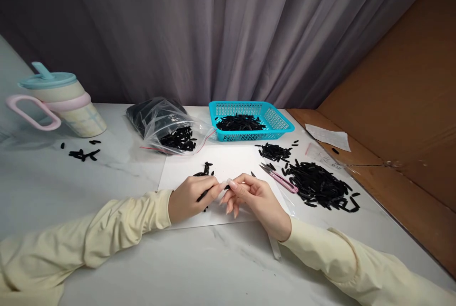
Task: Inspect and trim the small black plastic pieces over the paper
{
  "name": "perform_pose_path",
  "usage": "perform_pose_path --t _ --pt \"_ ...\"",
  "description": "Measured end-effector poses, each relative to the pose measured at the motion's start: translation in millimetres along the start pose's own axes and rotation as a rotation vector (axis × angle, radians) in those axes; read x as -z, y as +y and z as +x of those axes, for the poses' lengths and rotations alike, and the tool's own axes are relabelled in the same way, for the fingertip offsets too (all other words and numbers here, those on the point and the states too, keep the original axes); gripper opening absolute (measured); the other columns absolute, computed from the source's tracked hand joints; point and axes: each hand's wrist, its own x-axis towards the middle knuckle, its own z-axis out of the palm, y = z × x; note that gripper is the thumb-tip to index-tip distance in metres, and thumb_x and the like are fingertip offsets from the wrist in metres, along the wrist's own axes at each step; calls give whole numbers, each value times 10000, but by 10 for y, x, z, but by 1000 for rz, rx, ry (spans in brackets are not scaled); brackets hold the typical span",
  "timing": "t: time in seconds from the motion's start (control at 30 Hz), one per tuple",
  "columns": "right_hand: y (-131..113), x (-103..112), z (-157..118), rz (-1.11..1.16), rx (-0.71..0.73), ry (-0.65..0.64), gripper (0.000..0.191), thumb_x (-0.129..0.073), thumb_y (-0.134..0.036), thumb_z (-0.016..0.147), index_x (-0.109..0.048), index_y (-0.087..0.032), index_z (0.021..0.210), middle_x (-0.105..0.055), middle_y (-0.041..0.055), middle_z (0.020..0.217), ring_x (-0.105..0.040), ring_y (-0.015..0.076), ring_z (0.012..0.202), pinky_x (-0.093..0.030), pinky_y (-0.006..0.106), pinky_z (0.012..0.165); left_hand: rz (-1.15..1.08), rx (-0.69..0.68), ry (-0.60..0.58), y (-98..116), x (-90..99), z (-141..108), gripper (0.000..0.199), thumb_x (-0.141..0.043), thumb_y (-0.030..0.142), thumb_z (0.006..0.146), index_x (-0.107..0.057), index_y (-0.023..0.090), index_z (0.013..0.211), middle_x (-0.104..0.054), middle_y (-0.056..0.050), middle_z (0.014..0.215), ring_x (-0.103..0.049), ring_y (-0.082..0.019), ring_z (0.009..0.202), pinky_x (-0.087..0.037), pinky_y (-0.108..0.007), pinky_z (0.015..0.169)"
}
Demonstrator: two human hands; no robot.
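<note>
Left hand (pixel 192 194), right hand (pixel 259 200) pinch black piece (pixel 227 186); white sheet (pixel 231 158) beneath

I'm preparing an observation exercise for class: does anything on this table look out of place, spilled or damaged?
A few black pieces lie loose near the cup, apart from the big pile, and one lone piece sits by the paper slip. They look odd because they're separated from the rest. Nothing looks clearly damaged.
</note>
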Motion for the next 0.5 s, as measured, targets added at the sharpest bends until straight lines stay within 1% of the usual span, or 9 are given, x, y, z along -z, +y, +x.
perform_pose_path --t 0.1,0.2,0.27,0.33,0.4,0.5 --pt "16 16 11 -12 -14 -37 276 -580 -395 826 -511 -144 734 -656 49 688 -603 123 553 -463 216 461 -57 80 5 22 9 19 326 -370 195 892 -447 166 576 -434 44 510 -392 -68 463 -351 -181 503" --pt "33 28 26 -2 -30 -93 251 -614 -371 803 -526 -139 767 -650 52 721 -605 127 603 -475 206 455 -129 123 -26 39 20 24 331 -373 194 894 -469 157 580 -493 35 518 -428 -63 474 -372 -172 519" --pt "45 24 32 20 -44 -132 237 -648 -345 778 -521 -146 811 -641 33 707 -593 118 591 -483 202 446 -174 133 -59 48 26 25 334 -370 198 899 -482 156 587 -536 29 531 -455 -61 482 -388 -165 532" --pt "56 13 33 53 -61 -159 258 -671 -322 761 -491 -164 855 -633 6 674 -581 107 553 -487 200 431 -196 145 -71 56 28 28 342 -376 211 902 -476 158 579 -540 35 513 -445 -57 465 -388 -161 521" --pt "64 -1 32 84 -74 -161 296 -684 -309 750 -452 -180 882 -636 -8 661 -588 108 537 -492 202 424 -205 153 -71 61 22 31 340 -385 216 900 -468 159 576 -530 44 495 -426 -52 445 -379 -156 505" --pt "63 -18 35 87 -89 -121 324 -698 -292 735 -427 -187 879 -653 3 688 -627 132 582 -503 211 441 -190 153 -63 60 3 32 319 -389 208 894 -473 158 591 -530 48 500 -429 -50 447 -373 -152 502"
